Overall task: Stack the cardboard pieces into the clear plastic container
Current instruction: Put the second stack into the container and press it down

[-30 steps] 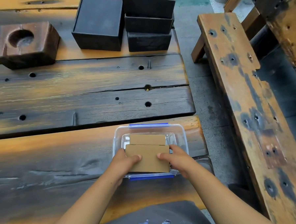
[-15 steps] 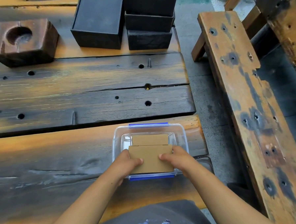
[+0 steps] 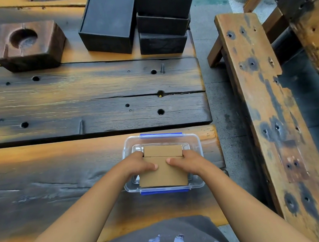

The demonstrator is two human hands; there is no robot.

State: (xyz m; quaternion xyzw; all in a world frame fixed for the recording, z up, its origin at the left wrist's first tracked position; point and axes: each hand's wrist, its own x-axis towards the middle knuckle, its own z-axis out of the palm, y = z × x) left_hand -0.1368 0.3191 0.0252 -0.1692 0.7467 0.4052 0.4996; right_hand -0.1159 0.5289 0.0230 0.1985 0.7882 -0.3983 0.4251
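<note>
Lowered further, flat brown cardboard (image 3: 163, 173), pinched by both hands (image 3: 139, 165) (image 3: 187, 162), seemingly rests inside clear plastic container (image 3: 197, 143).

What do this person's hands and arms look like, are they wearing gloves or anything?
No gloves. The left hand and the right hand are bare, with short plain nails and no visible rings, watch or bands. Both forearms are uncovered up to the frame's edge, with no sleeves in view. Below them shows a dark grey garment with a pale bluish-white print.

One head-worn wide-angle view looks forward and steeply down. It sits close above the near edge of the scorched wooden plank tabletop (image 3: 98, 105), facing its far side.
</note>
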